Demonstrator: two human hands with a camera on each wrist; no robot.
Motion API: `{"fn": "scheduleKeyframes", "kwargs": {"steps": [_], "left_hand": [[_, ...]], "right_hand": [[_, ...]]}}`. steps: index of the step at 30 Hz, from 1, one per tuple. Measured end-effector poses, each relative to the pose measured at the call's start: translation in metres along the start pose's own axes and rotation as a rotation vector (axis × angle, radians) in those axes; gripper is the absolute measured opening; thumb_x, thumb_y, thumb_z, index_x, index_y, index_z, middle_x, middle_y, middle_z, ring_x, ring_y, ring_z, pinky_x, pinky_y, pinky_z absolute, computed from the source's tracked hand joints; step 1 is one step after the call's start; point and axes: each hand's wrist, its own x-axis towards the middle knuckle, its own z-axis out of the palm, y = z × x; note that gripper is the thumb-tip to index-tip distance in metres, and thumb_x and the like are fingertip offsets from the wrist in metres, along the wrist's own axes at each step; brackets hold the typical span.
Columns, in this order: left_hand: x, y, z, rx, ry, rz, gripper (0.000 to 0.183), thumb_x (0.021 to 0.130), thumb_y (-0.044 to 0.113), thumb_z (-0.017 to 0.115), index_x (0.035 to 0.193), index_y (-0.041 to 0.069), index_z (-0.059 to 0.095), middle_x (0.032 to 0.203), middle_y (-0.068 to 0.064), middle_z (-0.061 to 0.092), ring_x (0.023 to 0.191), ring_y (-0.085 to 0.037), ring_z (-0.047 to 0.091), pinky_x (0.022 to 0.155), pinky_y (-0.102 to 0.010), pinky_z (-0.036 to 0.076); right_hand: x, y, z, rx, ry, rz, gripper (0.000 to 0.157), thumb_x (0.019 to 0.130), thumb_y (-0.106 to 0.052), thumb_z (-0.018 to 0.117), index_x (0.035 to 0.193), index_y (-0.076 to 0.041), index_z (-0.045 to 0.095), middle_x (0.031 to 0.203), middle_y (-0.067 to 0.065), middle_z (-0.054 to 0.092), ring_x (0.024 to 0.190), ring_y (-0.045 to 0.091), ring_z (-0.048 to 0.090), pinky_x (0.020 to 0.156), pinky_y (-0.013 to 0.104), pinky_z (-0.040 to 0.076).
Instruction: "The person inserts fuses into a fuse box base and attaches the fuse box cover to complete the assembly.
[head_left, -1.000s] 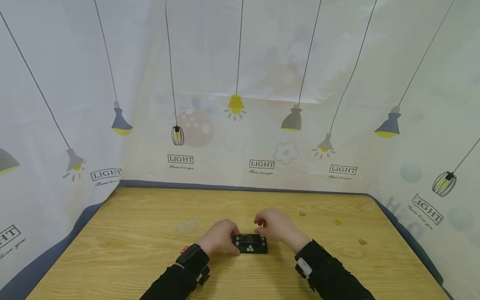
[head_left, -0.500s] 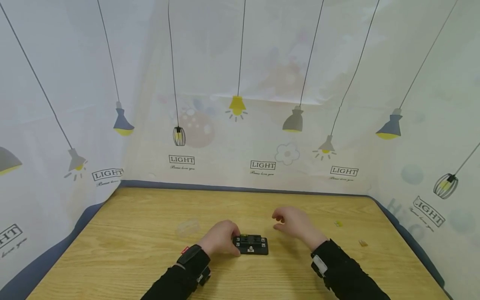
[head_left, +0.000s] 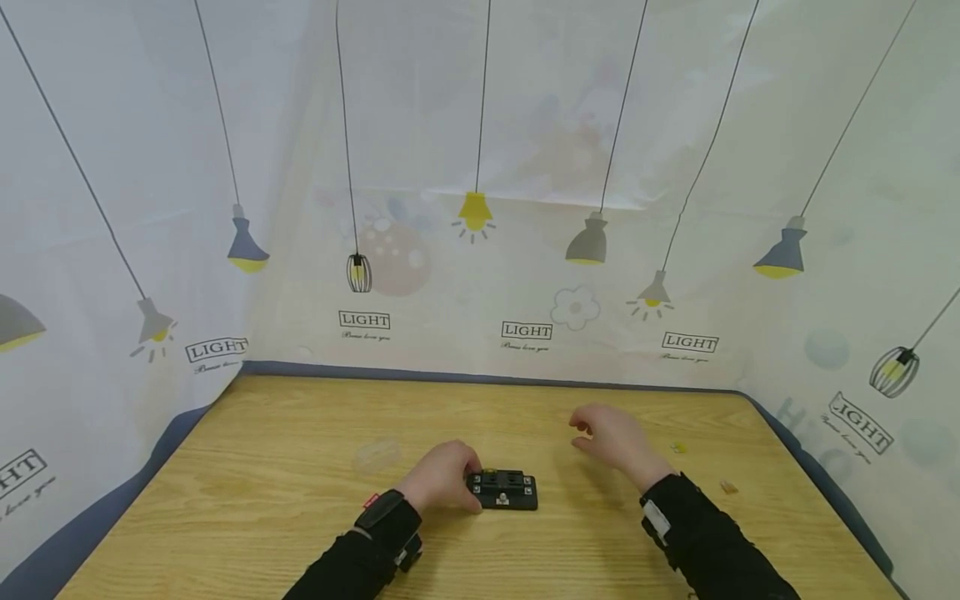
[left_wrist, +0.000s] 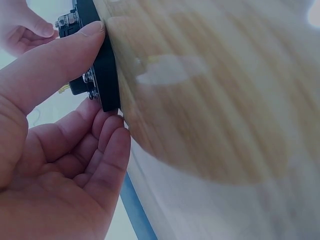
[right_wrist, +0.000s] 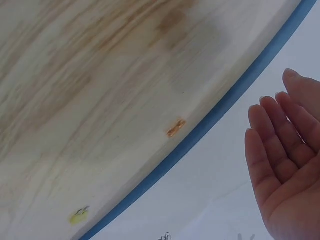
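Note:
A black fuse block (head_left: 502, 490) with metal screw terminals rests on the wooden table, a small yellow piece seated at its back left. My left hand (head_left: 442, 477) grips its left end. In the left wrist view the thumb lies along one side of the fuse block (left_wrist: 106, 75) and the curled fingers reach its end. To the right, over the table, my right hand (head_left: 617, 439) hovers with relaxed, slightly bent fingers and nothing in them. An orange-brown blade fuse (right_wrist: 176, 128) lies near the table's far edge in the right wrist view; my right hand hides it in the head view.
A clear plastic cover (head_left: 377, 455) lies left of the left hand. A yellow blade fuse (head_left: 678, 447) and a tan one (head_left: 729, 487) lie at the right. Behind the table (head_left: 315, 517) hangs a cloth (head_left: 450, 292) printed with lamps.
My right hand has moved from beside the fuse block to the right and slightly away from me, covering the farthest small fuse. The left hand keeps its grip in place.

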Motion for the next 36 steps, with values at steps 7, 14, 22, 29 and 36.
{"fn": "scheduleKeyframes", "kwargs": {"steps": [7,14,22,29,36], "left_hand": [[0.0,0.0,0.001,0.006,0.002,0.004,0.044,0.061,0.027,0.082,0.098,0.009,0.068,0.091,0.001,0.059,0.08,-0.011,0.051,0.074,-0.03,0.046],[0.0,0.0,0.001,-0.014,-0.009,0.001,0.043,0.061,0.026,0.082,0.098,0.009,0.068,0.092,0.001,0.06,0.081,-0.012,0.053,0.074,-0.03,0.046],[0.0,-0.001,0.002,-0.009,-0.008,-0.002,0.043,0.061,0.026,0.082,0.098,0.01,0.068,0.092,0.001,0.06,0.081,-0.011,0.052,0.074,-0.029,0.046],[0.002,0.0,0.002,0.003,-0.011,-0.021,0.044,0.06,0.027,0.082,0.098,0.01,0.068,0.092,0.001,0.06,0.08,-0.011,0.052,0.075,-0.029,0.046],[0.003,0.0,0.001,0.01,-0.011,-0.036,0.043,0.06,0.026,0.082,0.096,0.01,0.068,0.091,0.002,0.06,0.079,-0.01,0.051,0.075,-0.03,0.046]], "right_hand": [[-0.003,0.012,-0.004,-0.053,0.03,-0.017,0.023,0.076,-0.019,0.071,0.096,-0.008,0.066,0.086,0.002,0.062,0.077,0.016,0.056,0.07,0.034,0.047],[-0.001,0.024,-0.006,-0.086,0.041,-0.007,0.022,0.076,-0.017,0.071,0.095,-0.008,0.066,0.087,0.003,0.063,0.079,0.019,0.059,0.07,0.035,0.049],[0.001,0.037,-0.004,-0.108,0.005,0.052,0.024,0.077,-0.016,0.07,0.099,-0.007,0.066,0.09,0.004,0.063,0.08,0.02,0.059,0.07,0.035,0.049],[0.004,0.046,0.0,-0.115,-0.009,0.081,0.022,0.078,-0.016,0.069,0.097,-0.008,0.066,0.088,0.004,0.063,0.078,0.019,0.058,0.068,0.036,0.049],[0.004,0.05,0.0,-0.14,-0.013,0.072,0.023,0.077,-0.016,0.07,0.098,-0.007,0.065,0.085,0.004,0.061,0.076,0.019,0.057,0.065,0.036,0.048]]}}
